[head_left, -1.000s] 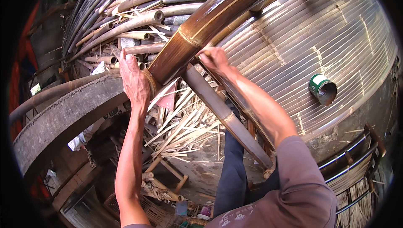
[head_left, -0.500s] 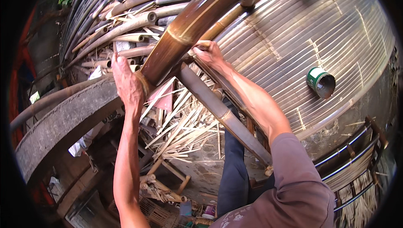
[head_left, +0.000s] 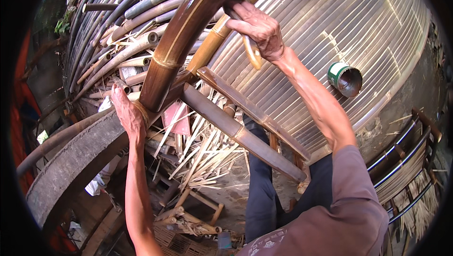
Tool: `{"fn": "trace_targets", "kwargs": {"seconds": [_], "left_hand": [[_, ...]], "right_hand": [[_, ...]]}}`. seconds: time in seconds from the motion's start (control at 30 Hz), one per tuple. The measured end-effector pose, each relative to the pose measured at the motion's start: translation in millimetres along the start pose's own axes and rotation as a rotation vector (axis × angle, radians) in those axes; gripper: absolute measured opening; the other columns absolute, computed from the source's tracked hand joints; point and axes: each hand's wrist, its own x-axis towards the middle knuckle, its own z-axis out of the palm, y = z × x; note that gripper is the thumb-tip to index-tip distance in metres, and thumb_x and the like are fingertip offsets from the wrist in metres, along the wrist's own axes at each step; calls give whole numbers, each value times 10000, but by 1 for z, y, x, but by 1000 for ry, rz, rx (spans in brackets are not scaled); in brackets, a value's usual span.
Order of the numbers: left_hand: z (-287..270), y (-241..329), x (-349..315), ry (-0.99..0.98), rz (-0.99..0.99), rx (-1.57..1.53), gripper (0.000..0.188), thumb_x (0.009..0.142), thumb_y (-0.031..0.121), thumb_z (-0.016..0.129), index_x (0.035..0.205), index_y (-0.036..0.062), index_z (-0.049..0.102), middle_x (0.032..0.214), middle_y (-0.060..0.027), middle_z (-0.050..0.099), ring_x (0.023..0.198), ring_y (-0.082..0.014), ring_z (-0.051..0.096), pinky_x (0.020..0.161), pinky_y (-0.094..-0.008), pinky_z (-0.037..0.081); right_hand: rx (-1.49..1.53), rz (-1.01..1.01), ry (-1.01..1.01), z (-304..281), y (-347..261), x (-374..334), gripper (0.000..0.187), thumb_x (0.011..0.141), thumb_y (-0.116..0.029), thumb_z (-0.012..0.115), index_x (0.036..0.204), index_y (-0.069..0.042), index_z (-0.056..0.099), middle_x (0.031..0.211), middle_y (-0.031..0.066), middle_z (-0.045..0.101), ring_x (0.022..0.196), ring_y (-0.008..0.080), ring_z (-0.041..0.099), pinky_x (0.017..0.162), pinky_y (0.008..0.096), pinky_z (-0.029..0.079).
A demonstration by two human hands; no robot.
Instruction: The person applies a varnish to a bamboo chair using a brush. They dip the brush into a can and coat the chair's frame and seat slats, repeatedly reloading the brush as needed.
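A thick, dark brown bamboo pole (head_left: 172, 43) rises glossy and slanting in front of me, part of a bamboo frame. My left hand (head_left: 130, 117) is held around the frame's end beside the pole's foot, its fingers partly hidden. On the pole's right, my right hand (head_left: 259, 29) is closed around a paintbrush (head_left: 253, 55). Its yellow handle sticks out below the fist, while the dark head is partly hidden. A grey-brown bamboo bar (head_left: 231, 126) and a narrower dark rail (head_left: 257, 114) run from the frame toward my legs.
A green can (head_left: 344, 80) with a dark inside stands on the slatted bamboo surface (head_left: 302, 67) at right. Many bamboo poles (head_left: 141, 8) are piled at far left. Pale strips (head_left: 207, 152) litter the floor. A curved concrete edge (head_left: 71, 161) lies left; a slatted rack (head_left: 406, 176) is at lower right.
My right hand has moved up and right, from beside the pole's lower part to higher along it, showing more of the brush handle. My left hand stays at the frame's end.
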Motion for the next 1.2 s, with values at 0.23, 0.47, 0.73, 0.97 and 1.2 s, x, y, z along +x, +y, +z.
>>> {"fn": "trace_targets", "kwargs": {"seconds": [0.23,0.47,0.73,0.97,1.2], "left_hand": [[3,6,-1,-41,-3,-10,634,1064,441,287,1466,-44,349,1507,-190,392,1408,-276,352,1168,-352,226],[7,12,8,-56,63,68,639,1060,439,292,1461,-56,348,1511,-197,378,1421,-293,324,1175,-364,212],[11,18,8,-70,17,31,619,1063,410,308,1455,-67,349,1507,-197,384,1413,-279,344,1172,-368,235],[9,17,4,-62,-48,29,585,1061,384,315,1446,-53,375,1491,-189,409,1396,-269,375,1165,-364,247],[2,14,2,-63,-18,75,554,1062,345,313,1414,-71,414,1467,-187,437,1382,-282,380,1151,-368,256]], "right_hand": [[627,631,560,-9,13,-2,183,937,-171,649,1114,-126,640,994,79,686,784,143,670,672,255,589],[1215,1203,1010,31,-2,-10,375,857,-301,768,1144,-109,621,1061,67,635,960,141,583,731,300,540],[945,1320,691,57,26,-36,199,929,-219,670,1111,-139,660,1039,12,659,840,80,596,673,244,531],[1153,889,525,34,90,-32,140,885,-135,637,973,-141,746,846,39,732,677,101,651,577,219,542],[1238,1158,630,-8,12,12,143,872,-134,714,1011,-108,689,953,16,665,866,107,625,776,280,549]]}}
